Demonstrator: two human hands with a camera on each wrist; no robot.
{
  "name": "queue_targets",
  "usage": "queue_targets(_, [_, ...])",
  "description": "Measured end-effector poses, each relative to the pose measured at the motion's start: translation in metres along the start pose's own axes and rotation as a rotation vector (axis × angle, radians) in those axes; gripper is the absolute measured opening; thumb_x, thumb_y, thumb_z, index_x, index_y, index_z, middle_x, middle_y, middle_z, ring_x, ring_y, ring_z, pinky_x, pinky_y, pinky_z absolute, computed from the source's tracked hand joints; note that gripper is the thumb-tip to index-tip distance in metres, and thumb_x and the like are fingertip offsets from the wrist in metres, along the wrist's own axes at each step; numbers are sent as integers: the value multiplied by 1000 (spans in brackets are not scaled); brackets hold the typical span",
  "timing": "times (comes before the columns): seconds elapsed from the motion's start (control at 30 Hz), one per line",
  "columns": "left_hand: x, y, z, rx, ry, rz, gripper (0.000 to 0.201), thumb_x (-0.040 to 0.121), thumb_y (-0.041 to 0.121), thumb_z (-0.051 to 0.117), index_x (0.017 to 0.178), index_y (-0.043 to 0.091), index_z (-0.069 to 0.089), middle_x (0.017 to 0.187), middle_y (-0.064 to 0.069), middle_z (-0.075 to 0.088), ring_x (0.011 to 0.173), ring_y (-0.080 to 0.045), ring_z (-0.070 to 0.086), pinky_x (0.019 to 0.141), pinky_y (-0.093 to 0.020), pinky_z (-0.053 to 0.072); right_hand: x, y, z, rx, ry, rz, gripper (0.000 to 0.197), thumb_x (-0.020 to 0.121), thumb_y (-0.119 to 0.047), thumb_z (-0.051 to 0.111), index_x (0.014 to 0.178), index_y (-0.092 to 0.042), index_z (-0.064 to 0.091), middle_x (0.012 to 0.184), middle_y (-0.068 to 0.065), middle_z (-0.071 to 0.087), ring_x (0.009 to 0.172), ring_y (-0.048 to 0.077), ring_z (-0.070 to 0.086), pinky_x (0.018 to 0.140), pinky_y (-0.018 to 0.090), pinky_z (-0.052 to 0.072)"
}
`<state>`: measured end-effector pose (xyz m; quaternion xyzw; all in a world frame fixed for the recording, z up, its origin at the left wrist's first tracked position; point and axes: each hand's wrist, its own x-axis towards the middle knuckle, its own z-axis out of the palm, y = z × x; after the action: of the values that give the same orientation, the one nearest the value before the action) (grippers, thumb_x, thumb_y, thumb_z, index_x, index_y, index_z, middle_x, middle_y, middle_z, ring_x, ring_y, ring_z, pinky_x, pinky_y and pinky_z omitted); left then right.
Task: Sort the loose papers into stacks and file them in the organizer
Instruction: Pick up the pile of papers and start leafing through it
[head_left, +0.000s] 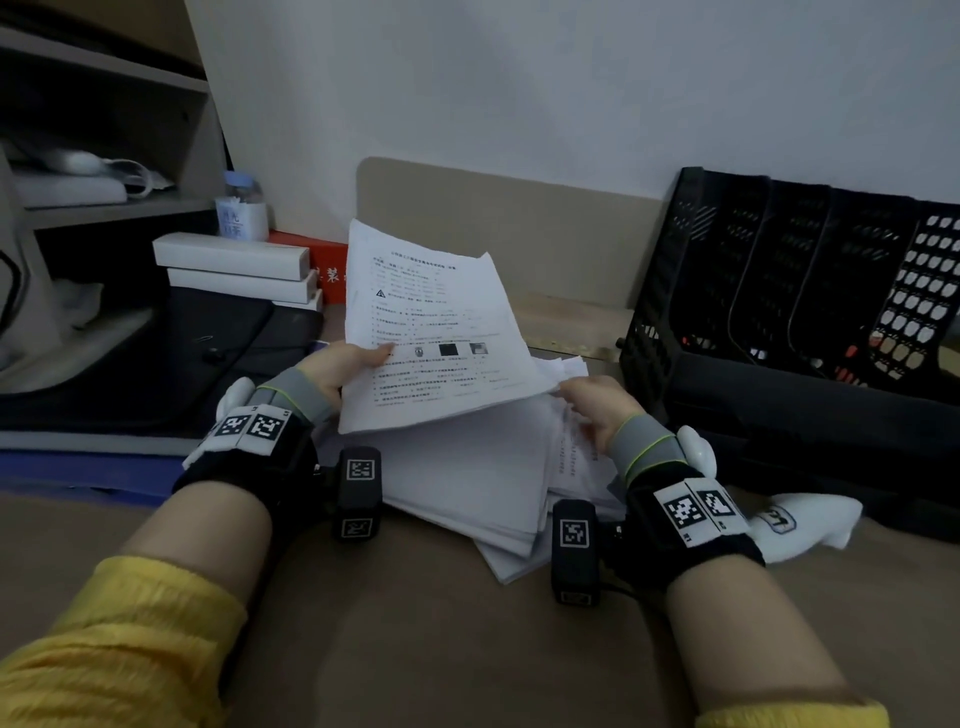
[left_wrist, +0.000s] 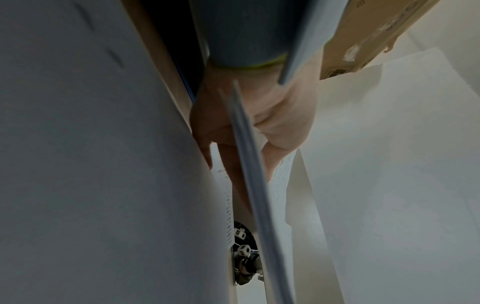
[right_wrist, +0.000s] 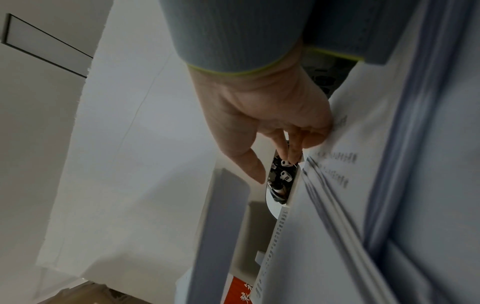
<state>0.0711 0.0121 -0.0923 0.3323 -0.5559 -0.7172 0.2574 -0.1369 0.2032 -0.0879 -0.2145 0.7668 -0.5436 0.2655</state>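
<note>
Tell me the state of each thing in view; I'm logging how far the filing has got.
Printed white paper sheets: lifted, tilted, held by both hands.
Loose white paper pile: messy, on the desk.
Black mesh plastic organizer: upright, no papers visible in its slots.
Left hand: grips the sheets' left edge.
Right hand: pinches their right corner.

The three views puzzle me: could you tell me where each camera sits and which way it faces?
Head: worn high, looking down at the desk, the lifted sheets, the organizer; both hands and forearms show.
Left wrist: looks along the left hand gripping sheets.
Right wrist: looks along the right hand touching the paper pile.
Shared: both wrist views show paper and the head rig.
</note>
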Motion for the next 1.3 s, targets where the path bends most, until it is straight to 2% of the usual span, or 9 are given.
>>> queue_targets(0.17, [6,-4,0,-12,13,-9,37,98,11,51,135,5,50,121,-15,62,96,-30,63,90,-50,48,1,6,7,-141,-84,79,29,86,-13,68,109,-5,52,66,6,52,29,8,42,37,13,25])
queue_targets(0.43, [3,1,5,36,-14,3,39,98,13,51,136,5,49,132,-17,58,120,-38,56,102,-56,42,-1,5,15,-19,-38,-24,41,83,-2,66,122,-3,55,65,4,44,28,6,33,35,13,23])
queue_targets(0.5, [2,1,7,30,4,35,36,99,11,49,134,4,50,128,-15,59,115,-36,57,98,-52,44,2,2,16,114,41,-89,48,87,0,60,132,-7,46,89,9,59,42,1,51,38,17,40])
queue_targets(0.57, [0,2,9,13,33,75,34,99,8,48,133,4,50,126,-15,59,113,-36,57,94,-49,45,4,-1,15,180,133,-148,59,89,-5,58,143,-11,34,131,8,52,84,12,60,74,25,53])
queue_targets(0.63, [1,4,8,18,83,102,34,98,8,51,131,1,52,126,-14,59,114,-35,57,97,-50,46,1,-3,13,158,132,-142,67,90,-13,59,148,-15,26,142,8,44,109,24,56,94,38,50])
queue_targets(0.77, [40,-9,-11,82,196,130,44,91,12,60,134,2,52,134,-18,57,117,-38,57,101,-56,45,-6,0,13,118,-49,-34,64,91,-8,59,144,-3,25,133,23,52,96,27,58,75,39,52])
queue_targets(0.97, [-7,12,23,-70,342,320,32,100,10,45,130,11,55,117,-6,63,104,-29,62,94,-47,50,-4,2,17,111,8,-128,54,93,9,44,144,-1,31,125,40,49,88,42,59,82,40,49])
queue_targets(1.13, [-1,20,15,-134,429,428,28,94,24,43,116,29,60,115,-4,68,105,-30,65,92,-53,52,-4,-3,14,189,192,-212,70,80,-3,54,145,-10,28,126,8,50,111,25,52,92,33,43])
queue_targets(1.3, [22,13,1,-69,415,441,42,86,23,40,121,37,59,126,-3,62,109,-30,63,93,-52,51,1,1,6,40,166,-33,76,88,-8,59,148,-9,11,149,13,30,132,35,37,99,44,38])
